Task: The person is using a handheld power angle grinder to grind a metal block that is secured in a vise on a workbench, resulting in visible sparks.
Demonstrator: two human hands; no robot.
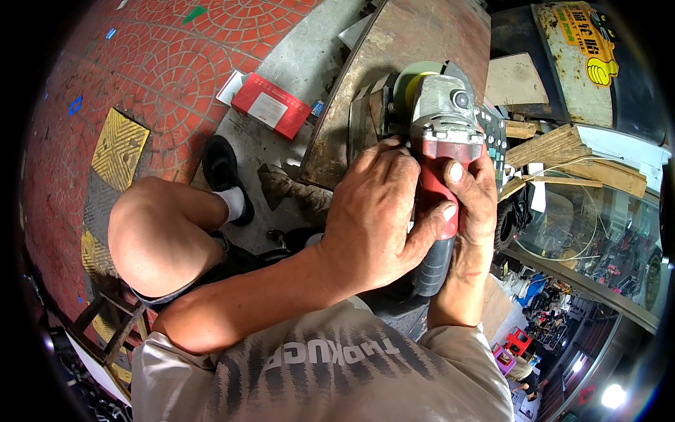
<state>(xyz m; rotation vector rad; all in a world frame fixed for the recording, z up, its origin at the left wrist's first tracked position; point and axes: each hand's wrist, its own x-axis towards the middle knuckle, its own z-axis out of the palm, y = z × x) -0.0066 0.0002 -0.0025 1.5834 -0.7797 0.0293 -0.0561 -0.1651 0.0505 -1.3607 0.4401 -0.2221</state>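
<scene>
Out past the left fingers spreads a red paved floor (148, 91), with a red box (271, 109) nearer in, and a worn brown tabletop (429, 35) runs on beyond the fingertips. To the right of the fingers, timber offcuts (562, 151) lie heaped.

And here's the angle grinder (434, 184), right between the 2 hands! The right hand (477, 200) has it from the right, fingers wrapped around the casing, thumb clamped on top. The left hand (373, 204) comes across, thumb on the red body, fingers curled in by the metal block (362, 123); their tips are hidden, so I can't tell what they close on. Pressure from both sides presumably steadies the tool's weight and keeps its head from twisting.

Its long axis runs away from the wearer, leaning slightly right: black tail (432, 271) toward the chest, grey head (444, 105) beyond the fingers, disc (404, 95) on the left.
</scene>
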